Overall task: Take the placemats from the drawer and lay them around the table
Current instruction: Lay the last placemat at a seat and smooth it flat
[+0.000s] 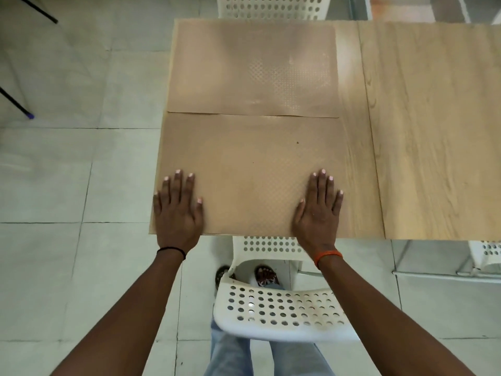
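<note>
Near placemat (252, 172) flat at table (433, 131) end, touching far placemat (252, 66). Left hand (177, 207) and right hand (317, 210) flat, fingers straight, pressing near corners. Mat looks thin, light, floppy; best slid by palms or lifted at edge

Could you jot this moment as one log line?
both hands flat | near tan dotted placemat | far placemat laid | wooden table

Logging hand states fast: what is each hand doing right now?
Left hand: open, fingers straight, flat on the near placemat.
Right hand: open, flat on the same placemat.
</note>
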